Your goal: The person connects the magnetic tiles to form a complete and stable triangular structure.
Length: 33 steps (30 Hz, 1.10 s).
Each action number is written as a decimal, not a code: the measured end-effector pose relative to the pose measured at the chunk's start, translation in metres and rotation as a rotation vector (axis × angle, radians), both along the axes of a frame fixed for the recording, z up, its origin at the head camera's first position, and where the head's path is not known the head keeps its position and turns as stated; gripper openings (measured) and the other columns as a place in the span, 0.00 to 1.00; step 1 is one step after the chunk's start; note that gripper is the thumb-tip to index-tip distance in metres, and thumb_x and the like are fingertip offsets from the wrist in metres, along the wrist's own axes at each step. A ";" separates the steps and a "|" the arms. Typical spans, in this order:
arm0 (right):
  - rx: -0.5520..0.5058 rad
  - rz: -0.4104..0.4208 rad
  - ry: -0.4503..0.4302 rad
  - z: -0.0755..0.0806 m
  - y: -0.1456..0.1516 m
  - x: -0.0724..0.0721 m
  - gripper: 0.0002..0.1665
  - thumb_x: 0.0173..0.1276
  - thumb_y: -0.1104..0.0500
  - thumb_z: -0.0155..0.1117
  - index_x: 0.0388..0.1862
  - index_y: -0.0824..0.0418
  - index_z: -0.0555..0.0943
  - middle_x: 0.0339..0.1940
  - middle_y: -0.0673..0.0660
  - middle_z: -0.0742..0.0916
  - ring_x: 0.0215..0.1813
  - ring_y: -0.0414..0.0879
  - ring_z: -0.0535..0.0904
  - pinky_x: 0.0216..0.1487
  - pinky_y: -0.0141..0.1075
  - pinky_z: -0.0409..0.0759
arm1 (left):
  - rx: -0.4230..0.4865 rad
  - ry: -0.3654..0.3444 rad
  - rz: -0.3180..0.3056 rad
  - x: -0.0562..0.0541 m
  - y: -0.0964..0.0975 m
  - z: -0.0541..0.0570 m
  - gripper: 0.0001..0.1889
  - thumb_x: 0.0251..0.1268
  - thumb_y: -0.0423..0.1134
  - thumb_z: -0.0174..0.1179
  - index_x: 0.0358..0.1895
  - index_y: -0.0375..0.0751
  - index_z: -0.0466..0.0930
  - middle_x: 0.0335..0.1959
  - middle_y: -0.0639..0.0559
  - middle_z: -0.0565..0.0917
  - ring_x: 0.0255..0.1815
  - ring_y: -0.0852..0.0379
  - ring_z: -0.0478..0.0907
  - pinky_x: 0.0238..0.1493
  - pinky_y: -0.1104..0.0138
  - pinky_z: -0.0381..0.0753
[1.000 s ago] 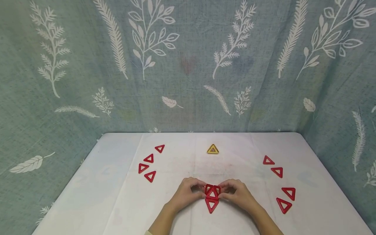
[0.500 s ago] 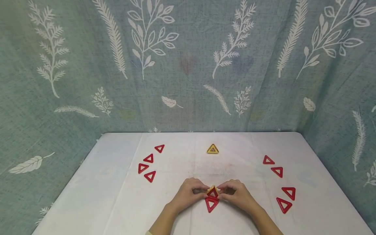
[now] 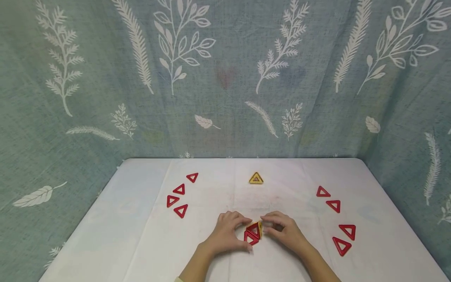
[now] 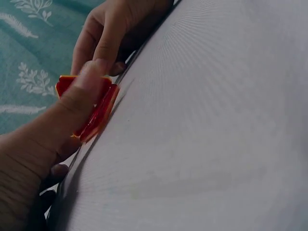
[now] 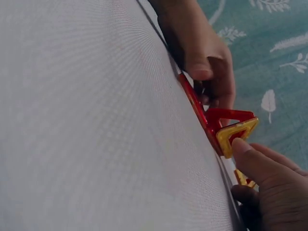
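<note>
Between the hands at the near middle of the table is a small joined group of triangular magnetic tiles. One red tile lies low at the near left. Others lean up behind it, and one shows a yellow outer face. My left hand holds the group, thumb by the low red tile and fingers at the far left side. That thumb covers part of the red tiles in the left wrist view. My right hand is at the group's right, fingers loosely bent, thumb against the yellow face.
Several loose red triangular tiles lie on the left of the white table, several more red tiles on the right. A yellow triangular tile sits farther back at the middle. Patterned cloth hangs behind.
The far side tiles have been folded up around the middle red one. The group has since turned clockwise; the left thumb has moved nearer the person, and the right fingers have loosened.
</note>
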State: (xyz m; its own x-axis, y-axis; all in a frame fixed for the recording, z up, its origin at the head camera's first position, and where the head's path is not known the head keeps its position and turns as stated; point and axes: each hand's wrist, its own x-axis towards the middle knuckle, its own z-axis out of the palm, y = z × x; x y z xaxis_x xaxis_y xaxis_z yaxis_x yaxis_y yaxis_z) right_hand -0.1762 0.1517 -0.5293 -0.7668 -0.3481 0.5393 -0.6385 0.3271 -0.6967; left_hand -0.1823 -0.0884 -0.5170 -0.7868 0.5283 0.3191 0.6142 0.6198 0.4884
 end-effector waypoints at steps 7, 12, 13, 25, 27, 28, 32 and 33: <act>0.074 0.052 -0.004 0.003 0.001 0.000 0.19 0.55 0.64 0.71 0.47 0.65 0.83 0.42 0.55 0.87 0.37 0.41 0.81 0.37 0.31 0.75 | -0.094 -0.028 -0.001 0.001 -0.003 0.004 0.38 0.33 0.68 0.69 0.53 0.56 0.79 0.42 0.65 0.75 0.46 0.64 0.67 0.51 0.62 0.63; 0.073 -0.016 -0.034 0.003 0.001 0.003 0.17 0.55 0.62 0.71 0.46 0.59 0.85 0.40 0.50 0.86 0.33 0.35 0.75 0.33 0.29 0.71 | -0.102 0.064 0.029 -0.002 -0.007 0.001 0.28 0.41 0.65 0.68 0.46 0.56 0.82 0.37 0.65 0.76 0.40 0.65 0.69 0.47 0.65 0.66; 0.072 -0.031 -0.040 0.003 0.000 0.003 0.16 0.55 0.61 0.71 0.45 0.58 0.85 0.39 0.49 0.86 0.32 0.35 0.74 0.33 0.29 0.71 | -0.099 0.091 0.031 -0.002 -0.008 0.001 0.26 0.42 0.64 0.68 0.44 0.55 0.83 0.36 0.64 0.76 0.39 0.64 0.69 0.46 0.65 0.67; 0.118 -0.105 -0.133 0.005 0.001 0.004 0.11 0.50 0.58 0.75 0.34 0.52 0.87 0.30 0.43 0.85 0.29 0.33 0.71 0.31 0.29 0.71 | -0.074 0.270 0.251 -0.003 -0.011 -0.002 0.20 0.33 0.62 0.70 0.22 0.55 0.76 0.19 0.66 0.70 0.23 0.70 0.63 0.34 0.69 0.65; 0.130 -0.117 -0.141 0.005 0.000 0.004 0.10 0.49 0.57 0.75 0.33 0.51 0.87 0.30 0.41 0.85 0.29 0.32 0.71 0.32 0.29 0.70 | -0.079 0.273 0.262 -0.003 -0.010 -0.003 0.20 0.33 0.63 0.69 0.22 0.54 0.76 0.18 0.66 0.69 0.22 0.70 0.63 0.34 0.68 0.65; 0.133 -0.121 -0.147 0.005 0.000 0.003 0.10 0.50 0.57 0.75 0.33 0.51 0.87 0.30 0.41 0.85 0.30 0.32 0.71 0.32 0.29 0.70 | -0.080 0.264 0.265 -0.003 -0.010 -0.003 0.20 0.33 0.63 0.69 0.22 0.54 0.77 0.18 0.66 0.70 0.22 0.70 0.63 0.34 0.68 0.65; 0.143 -0.144 -0.178 0.006 -0.001 0.004 0.09 0.50 0.56 0.75 0.33 0.50 0.87 0.30 0.40 0.84 0.31 0.32 0.73 0.34 0.30 0.71 | -0.067 0.199 0.272 -0.002 -0.008 -0.003 0.19 0.37 0.62 0.68 0.23 0.54 0.77 0.18 0.66 0.70 0.23 0.69 0.64 0.36 0.67 0.65; 0.147 -0.151 -0.192 0.006 -0.001 0.004 0.09 0.50 0.55 0.75 0.32 0.50 0.87 0.30 0.39 0.84 0.32 0.32 0.73 0.35 0.30 0.71 | -0.058 0.185 0.272 -0.001 -0.008 -0.003 0.19 0.38 0.62 0.69 0.23 0.53 0.78 0.18 0.67 0.70 0.23 0.69 0.65 0.37 0.67 0.65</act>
